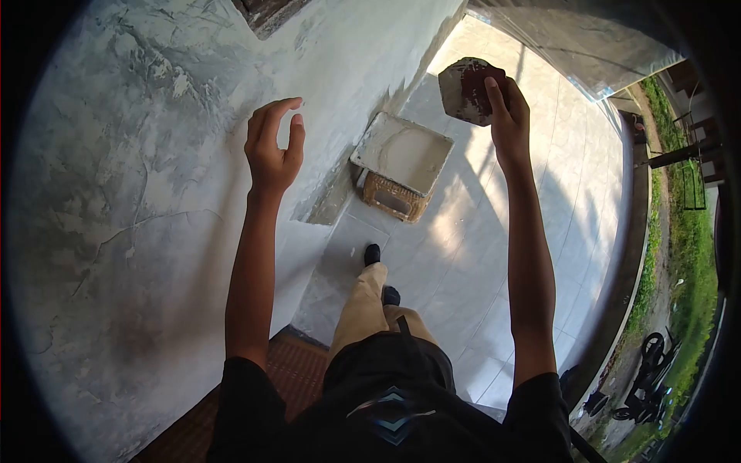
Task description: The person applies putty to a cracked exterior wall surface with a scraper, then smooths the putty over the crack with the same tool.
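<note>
My right hand [509, 123] grips a flat, dark-red plate [473, 92] with several straight edges, smeared with grey-white plaster. The thumb lies across its face, and the plate is up in front of me, away from the wall. My left hand [274, 147] is raised beside the plastered wall [177, 170], fingers curved and apart from the thumb, with nothing between them. Between my hands and lower down, a square tub [441, 158] of pale wet plaster mix rests on a worn brown crate [395, 202] against the foot of the wall.
Grey floor tiles [463, 301] with patches of sunlight stretch to the right. A low dark edge [629, 293] borders them, with grass [695, 262] and a parked motorcycle [648, 382] beyond. A brown ribbed surface [301, 370] lies low at the left, and a brown-framed opening [266, 14] cuts the wall above.
</note>
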